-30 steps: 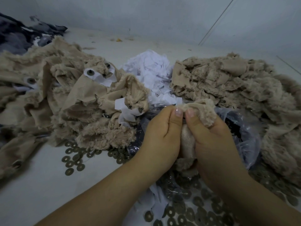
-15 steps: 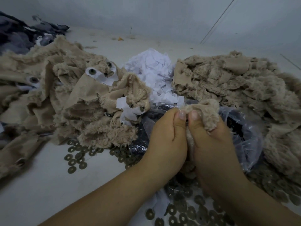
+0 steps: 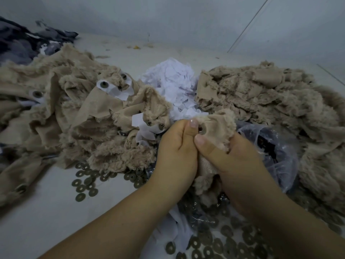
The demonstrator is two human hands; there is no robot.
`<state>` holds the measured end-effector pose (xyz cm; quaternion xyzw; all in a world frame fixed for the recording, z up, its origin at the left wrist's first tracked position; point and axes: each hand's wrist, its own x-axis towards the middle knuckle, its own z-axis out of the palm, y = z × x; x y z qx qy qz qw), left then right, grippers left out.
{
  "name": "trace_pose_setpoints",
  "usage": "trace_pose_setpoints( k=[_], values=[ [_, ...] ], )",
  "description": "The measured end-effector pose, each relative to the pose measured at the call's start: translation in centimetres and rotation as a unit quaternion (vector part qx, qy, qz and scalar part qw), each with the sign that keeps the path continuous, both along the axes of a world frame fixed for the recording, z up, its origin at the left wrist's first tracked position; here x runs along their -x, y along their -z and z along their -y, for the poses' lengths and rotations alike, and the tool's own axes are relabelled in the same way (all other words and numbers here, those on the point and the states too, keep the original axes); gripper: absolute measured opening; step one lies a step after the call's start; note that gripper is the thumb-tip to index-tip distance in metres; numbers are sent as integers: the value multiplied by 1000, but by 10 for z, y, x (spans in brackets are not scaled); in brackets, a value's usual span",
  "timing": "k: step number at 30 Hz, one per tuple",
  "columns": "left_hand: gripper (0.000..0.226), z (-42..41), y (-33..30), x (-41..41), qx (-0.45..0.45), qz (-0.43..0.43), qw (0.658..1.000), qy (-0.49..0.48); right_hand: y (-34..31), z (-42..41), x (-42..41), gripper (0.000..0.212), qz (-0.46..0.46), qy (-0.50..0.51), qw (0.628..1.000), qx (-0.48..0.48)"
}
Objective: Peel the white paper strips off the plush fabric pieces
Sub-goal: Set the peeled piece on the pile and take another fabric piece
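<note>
My left hand [image 3: 177,146] and right hand [image 3: 229,159] grip the plush piece [image 3: 218,126] above the table [image 3: 37,212], and the fabric has just opened out, baring its metal washer [image 3: 201,129] with no paper strip showing.

Fabric pile [image 3: 74,116] at left, second fabric pile [image 3: 270,101] at right, paper scraps [image 3: 175,85] between them farther back, washers [image 3: 84,182] near, plastic bag [image 3: 276,154] right of the hands.

bare table [image 3: 46,212] open at lower left; plush piles [image 3: 84,118] [image 3: 261,101], paper scraps [image 3: 173,81], plastic bag [image 3: 276,146] and scattered washers [image 3: 84,184] obstruct elsewhere.
</note>
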<state>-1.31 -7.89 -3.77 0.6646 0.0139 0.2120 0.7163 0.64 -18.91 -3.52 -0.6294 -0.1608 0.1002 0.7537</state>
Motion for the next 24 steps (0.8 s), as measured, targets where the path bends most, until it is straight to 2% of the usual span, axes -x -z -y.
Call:
trace_pose_setpoints(
  k=[2, 4, 8, 12, 15, 19, 22, 24],
  values=[
    [42, -2, 1, 0, 12, -3, 1000, -7, -2, 1, -2, 35, -26, -9, 1000, 1],
    [41, -5, 1, -2, 5, 11, 1000, -26, -6, 2, -6, 38, -71, -10, 997, -43],
    [30, -10, 0, -5, -42, 28, 999, -17, -14, 5, -11, 30, -149, 13, 979, -137],
    [28, -13, 2, -4, -80, 48, 996, 9, -14, 7, -12, 35, -176, 32, 978, -106],
    [28, -14, 4, -3, -68, 60, 996, -9, -12, 6, -13, 34, -196, 63, 976, -68],
    [33, -14, 3, -3, -55, 67, 996, -18, -10, 8, -11, 44, -210, 65, 975, -25],
    [30, -15, 2, -1, -105, 93, 990, 32, -8, 10, -14, 49, -218, 50, 974, -21],
    [26, -15, 2, -1, -157, 80, 984, 27, -8, 11, -15, 53, -212, 44, 976, -17]
  ],
)
